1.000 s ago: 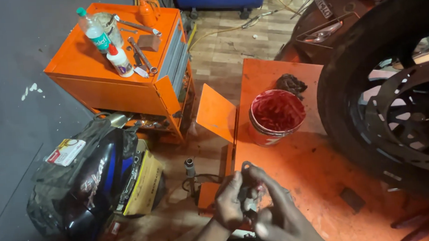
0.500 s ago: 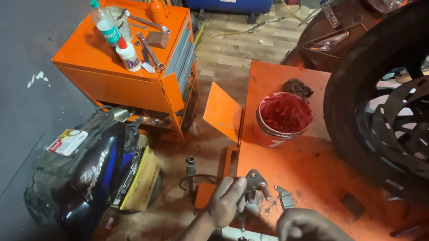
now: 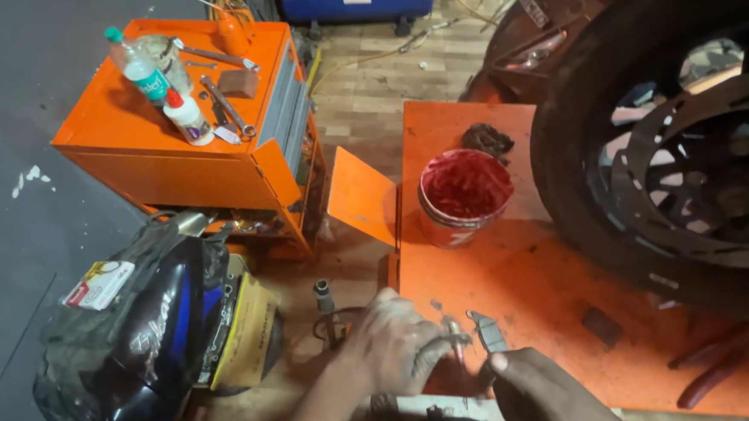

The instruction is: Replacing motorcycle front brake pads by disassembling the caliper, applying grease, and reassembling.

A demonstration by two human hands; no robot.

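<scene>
From the head view, our left hand (image 3: 394,346) is closed round a small metal part (image 3: 454,333) low on the orange bench (image 3: 514,271); our right hand (image 3: 550,389) pinches a grey brake pad (image 3: 488,331) beside it, near the red tub (image 3: 463,195) and tyre (image 3: 593,139)

Through the head camera I see my left hand (image 3: 396,343) and my right hand (image 3: 545,391) both bare and ungloved, smeared with dark grease across the knuckles and fingers (image 3: 433,353), the left forearm uncovered too, with no sleeve or watch showing.
</scene>
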